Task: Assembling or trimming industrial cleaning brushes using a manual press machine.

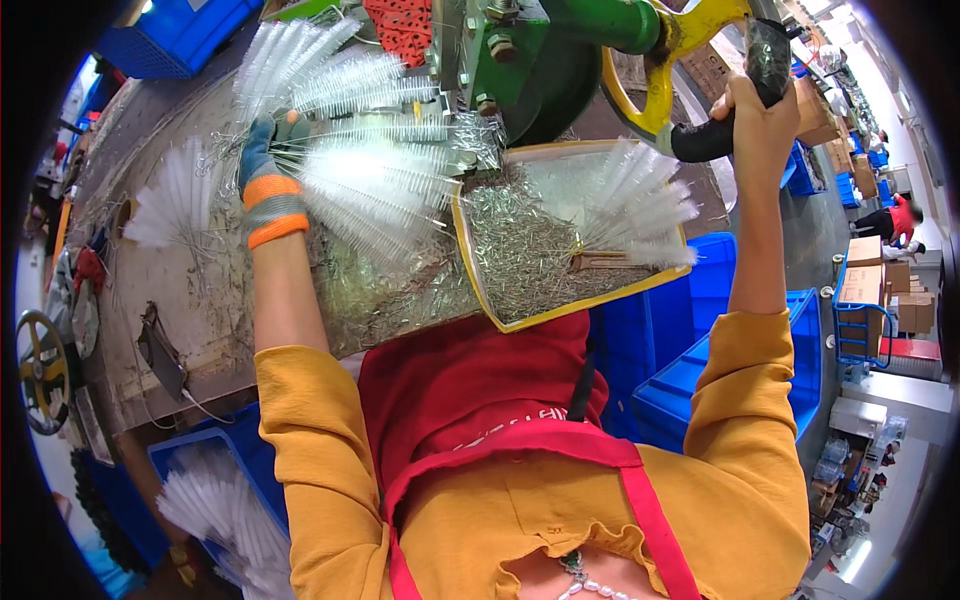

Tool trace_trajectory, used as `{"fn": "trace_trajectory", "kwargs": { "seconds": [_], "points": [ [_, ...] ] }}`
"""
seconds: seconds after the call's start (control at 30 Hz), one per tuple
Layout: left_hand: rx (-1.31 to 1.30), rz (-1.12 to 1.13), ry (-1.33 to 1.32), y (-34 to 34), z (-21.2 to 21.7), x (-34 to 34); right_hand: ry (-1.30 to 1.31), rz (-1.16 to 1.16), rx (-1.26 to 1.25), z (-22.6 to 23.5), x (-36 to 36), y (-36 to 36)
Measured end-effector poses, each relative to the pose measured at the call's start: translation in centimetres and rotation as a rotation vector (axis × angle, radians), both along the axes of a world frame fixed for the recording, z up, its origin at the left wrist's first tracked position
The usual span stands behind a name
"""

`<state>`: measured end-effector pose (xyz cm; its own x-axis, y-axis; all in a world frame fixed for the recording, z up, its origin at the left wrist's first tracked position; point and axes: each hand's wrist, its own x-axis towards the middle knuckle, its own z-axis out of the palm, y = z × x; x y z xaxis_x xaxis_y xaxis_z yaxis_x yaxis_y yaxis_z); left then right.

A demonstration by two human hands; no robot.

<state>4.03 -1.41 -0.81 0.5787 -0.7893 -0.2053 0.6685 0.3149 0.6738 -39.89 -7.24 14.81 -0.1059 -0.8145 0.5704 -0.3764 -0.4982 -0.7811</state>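
Note:
My left hand (268, 170), in a blue and orange glove, is closed around the wire ends of a fanned bunch of white bristle brushes (375, 185). The brushes spread to the right, some reaching the foot of a green hand press (520, 75). Bare and raised at the upper right, my right hand (762, 125) grips a black-wrapped handle (700, 142) joined to the press's yellow wheel (655, 90). Below the press, a yellow-rimmed tray (600, 298) holds many short wire clippings (520, 250) and another bunch of brushes (635, 205).
More brushes (172, 200) lie on the worn worktable (200, 340) at the left. Blue bins (680, 305) stand beyond its right edge; a blue bin (245, 455) at lower left holds brushes. A person in red (903, 215) and a box-laden cart (862, 300) are far right.

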Motion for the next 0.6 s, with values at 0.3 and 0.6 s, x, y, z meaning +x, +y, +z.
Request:
{"fn": "trace_trajectory", "kwargs": {
  "seconds": [0.3, 0.6],
  "points": [
    [-0.051, 0.112, 0.113, -0.9, 0.3, 0.4, 0.220, -0.048, 0.156, 4.2, 1.0, -0.7],
    [-0.007, 0.122, 0.019, -1.4, 0.8, -0.3, 0.362, -0.291, 0.179, 6.6, 1.4, -1.3]
  ]
}}
